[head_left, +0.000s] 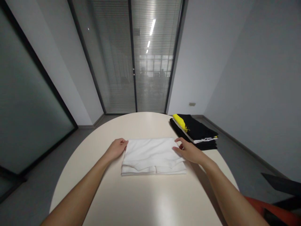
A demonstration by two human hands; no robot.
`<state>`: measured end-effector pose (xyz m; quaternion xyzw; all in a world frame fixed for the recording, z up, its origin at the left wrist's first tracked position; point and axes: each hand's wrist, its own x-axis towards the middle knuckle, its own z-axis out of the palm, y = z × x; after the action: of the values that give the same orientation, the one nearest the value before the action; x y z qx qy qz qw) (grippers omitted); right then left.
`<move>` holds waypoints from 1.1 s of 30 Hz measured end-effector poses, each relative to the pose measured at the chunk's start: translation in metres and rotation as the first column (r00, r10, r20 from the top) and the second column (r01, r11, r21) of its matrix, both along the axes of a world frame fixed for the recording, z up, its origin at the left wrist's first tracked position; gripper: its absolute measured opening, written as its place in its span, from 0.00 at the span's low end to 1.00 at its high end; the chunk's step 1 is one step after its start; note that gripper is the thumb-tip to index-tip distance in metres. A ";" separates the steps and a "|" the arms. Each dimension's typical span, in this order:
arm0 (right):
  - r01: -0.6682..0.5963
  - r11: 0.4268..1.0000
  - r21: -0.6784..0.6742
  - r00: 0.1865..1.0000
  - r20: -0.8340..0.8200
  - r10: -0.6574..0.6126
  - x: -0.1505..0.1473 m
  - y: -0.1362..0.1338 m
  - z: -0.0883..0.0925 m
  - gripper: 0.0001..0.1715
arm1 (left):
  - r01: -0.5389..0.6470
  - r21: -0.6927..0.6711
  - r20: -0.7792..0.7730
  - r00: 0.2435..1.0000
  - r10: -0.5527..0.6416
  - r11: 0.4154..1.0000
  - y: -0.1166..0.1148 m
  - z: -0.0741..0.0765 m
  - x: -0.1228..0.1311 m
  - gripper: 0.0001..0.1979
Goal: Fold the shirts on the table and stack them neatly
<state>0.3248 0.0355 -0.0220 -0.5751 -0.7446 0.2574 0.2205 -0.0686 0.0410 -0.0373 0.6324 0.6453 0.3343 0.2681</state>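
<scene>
A white folded garment [152, 153] lies flat on the round table, its layered edge toward me; I cannot tell what kind of garment it is. At its far left corner, my left hand [117, 148] is closed, with thumb and fingers pinching the fabric edge. My right hand [188, 150] is at the far right corner. Its thumb rests on the cloth and the index finger touches near the corner, with a gap between them. The remaining fingers of the right hand are partly hidden.
A stack of folded black clothes [197, 127] with yellow and white parts sits at the table's far right edge. The cream round table [131, 197] has a curved rim. A red and black chair [270, 207] stands at the lower right. Glass panels with blinds [152, 88] are behind.
</scene>
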 end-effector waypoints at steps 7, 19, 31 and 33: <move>-0.027 0.959 -0.281 0.971 -0.236 -0.041 -0.007 -0.009 0.010 0.38 | -0.044 0.015 -0.013 0.999 0.044 0.999 -0.001 -0.004 0.002 0.20; -0.260 0.877 -0.404 0.945 -0.292 0.146 -0.006 -0.017 0.024 0.46 | -0.039 -0.006 -0.049 0.998 0.039 0.999 -0.001 -0.007 0.001 0.18; -0.381 0.812 -0.443 0.919 -0.281 0.278 -0.001 -0.020 0.030 0.47 | -0.071 0.020 -0.193 0.978 0.073 0.997 -0.006 -0.003 0.007 0.14; -0.363 0.812 -0.457 0.925 -0.283 0.255 -0.003 -0.021 0.030 0.50 | -0.072 0.129 -0.292 0.950 0.107 0.989 -0.013 0.006 0.013 0.13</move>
<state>0.3219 0.0148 0.0081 -0.4527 -0.7086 0.5328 0.0952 -0.0553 0.0282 -0.0313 0.6603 0.6857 0.2839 0.1147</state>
